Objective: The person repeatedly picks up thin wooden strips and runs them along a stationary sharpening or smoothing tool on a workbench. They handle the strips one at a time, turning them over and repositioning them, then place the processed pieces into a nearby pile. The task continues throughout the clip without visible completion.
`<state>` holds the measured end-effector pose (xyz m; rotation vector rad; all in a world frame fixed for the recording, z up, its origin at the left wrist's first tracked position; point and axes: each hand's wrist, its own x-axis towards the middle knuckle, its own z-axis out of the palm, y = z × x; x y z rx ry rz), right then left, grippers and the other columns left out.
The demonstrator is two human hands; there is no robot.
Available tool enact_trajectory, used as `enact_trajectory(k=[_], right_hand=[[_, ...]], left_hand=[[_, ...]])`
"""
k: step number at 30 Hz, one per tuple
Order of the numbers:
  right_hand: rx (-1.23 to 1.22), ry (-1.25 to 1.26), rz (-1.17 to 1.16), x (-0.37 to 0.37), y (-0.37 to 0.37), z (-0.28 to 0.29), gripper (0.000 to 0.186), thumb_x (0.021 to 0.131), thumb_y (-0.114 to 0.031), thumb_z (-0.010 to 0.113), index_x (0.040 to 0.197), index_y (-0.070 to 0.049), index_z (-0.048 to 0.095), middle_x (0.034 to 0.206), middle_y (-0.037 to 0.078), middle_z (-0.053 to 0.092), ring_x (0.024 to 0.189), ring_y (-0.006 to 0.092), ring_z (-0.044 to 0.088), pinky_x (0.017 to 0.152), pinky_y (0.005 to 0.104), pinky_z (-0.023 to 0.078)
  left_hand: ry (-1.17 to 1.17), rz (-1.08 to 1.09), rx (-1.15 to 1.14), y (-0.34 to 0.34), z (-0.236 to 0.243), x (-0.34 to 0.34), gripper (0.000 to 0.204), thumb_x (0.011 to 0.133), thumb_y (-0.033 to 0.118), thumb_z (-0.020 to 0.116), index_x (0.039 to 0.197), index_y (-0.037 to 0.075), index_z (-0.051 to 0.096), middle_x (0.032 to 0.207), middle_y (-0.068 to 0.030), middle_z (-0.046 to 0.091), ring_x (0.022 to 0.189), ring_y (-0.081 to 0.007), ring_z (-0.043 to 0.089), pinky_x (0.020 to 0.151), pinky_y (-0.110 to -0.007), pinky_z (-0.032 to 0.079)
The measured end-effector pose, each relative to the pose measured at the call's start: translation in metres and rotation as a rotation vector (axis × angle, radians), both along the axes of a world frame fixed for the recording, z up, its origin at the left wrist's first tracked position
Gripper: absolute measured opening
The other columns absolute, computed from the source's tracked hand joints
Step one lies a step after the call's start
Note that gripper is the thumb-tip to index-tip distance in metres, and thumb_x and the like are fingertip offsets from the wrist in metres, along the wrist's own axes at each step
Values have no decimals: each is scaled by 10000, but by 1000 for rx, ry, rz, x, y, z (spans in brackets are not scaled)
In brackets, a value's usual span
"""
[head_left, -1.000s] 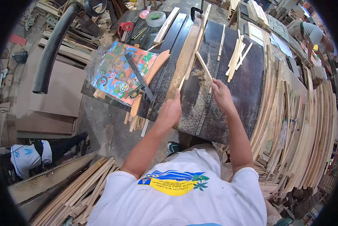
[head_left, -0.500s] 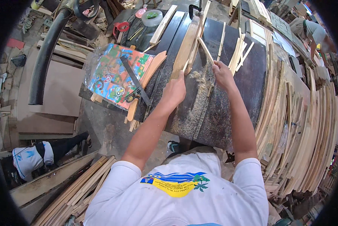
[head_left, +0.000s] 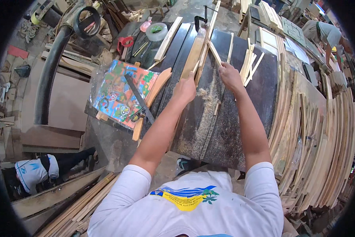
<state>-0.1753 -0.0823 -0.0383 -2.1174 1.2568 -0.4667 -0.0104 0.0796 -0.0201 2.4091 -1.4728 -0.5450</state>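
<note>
My left hand (head_left: pixel 185 90) is closed round a thin wooden stick (head_left: pixel 195 67), its tip against the long boards. In my right hand (head_left: pixel 230 77) is a narrow wooden strip (head_left: pixel 214 53), slanting away to the left, its far end close to the same boards. A long wooden board (head_left: pixel 193 56) lies lengthwise on the dark work table (head_left: pixel 228 130), with a black clamp (head_left: pixel 200 21) at its far end. Sawdust (head_left: pixel 206 106) is spread on the table between my forearms. Loose pale strips (head_left: pixel 247 65) lie to the right of my right hand.
Left on the table are a colourful plastic-wrapped sheet (head_left: pixel 120 93), a square (head_left: pixel 140 96), a curved wooden piece (head_left: pixel 159 85) and a tape roll (head_left: pixel 156 31). Many wood strips (head_left: pixel 315 150) are stacked at right. A dark hose (head_left: pixel 53 79) hangs at left. Another person (head_left: pixel 327 33) bends at far right.
My right hand has shifted slightly left and the strip in it has turned a little. My left hand keeps nearly the same place. The whole view has tilted slightly.
</note>
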Motion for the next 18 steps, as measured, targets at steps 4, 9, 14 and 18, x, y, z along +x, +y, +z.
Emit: enact_trajectory(k=[4,9,14,18], right_hand=[[-44,196,40,4,-12,21,399,1018,-324,498,1281,-65,650,1158,284,712,1091,490,676,966,568,521],[-271,406,177,-3,-23,50,274,1001,-284,575,1169,-85,659,1004,222,731,998,425,719,862,551,562],[-407,520,327,-17,-42,70,199,987,-226,612,1104,-77,671,969,186,742,926,386,741,817,518,594],[-236,571,314,-45,-13,94,210,980,-221,605,1141,-96,652,954,215,723,916,408,731,798,538,583]], left_hand=[[-28,43,-57,-18,23,7,589,985,116,541,1552,23,412,1018,-362,714,975,-529,714,878,-602,567],[2,30,-238,-14,39,15,650,964,122,591,1571,19,386,847,-324,702,843,-502,709,758,-582,557],[99,66,-283,14,32,22,621,999,132,504,1602,63,374,846,-339,667,802,-519,670,740,-586,508],[192,87,-329,50,32,26,627,1002,104,541,1600,34,366,762,-299,647,735,-485,677,683,-562,504]])
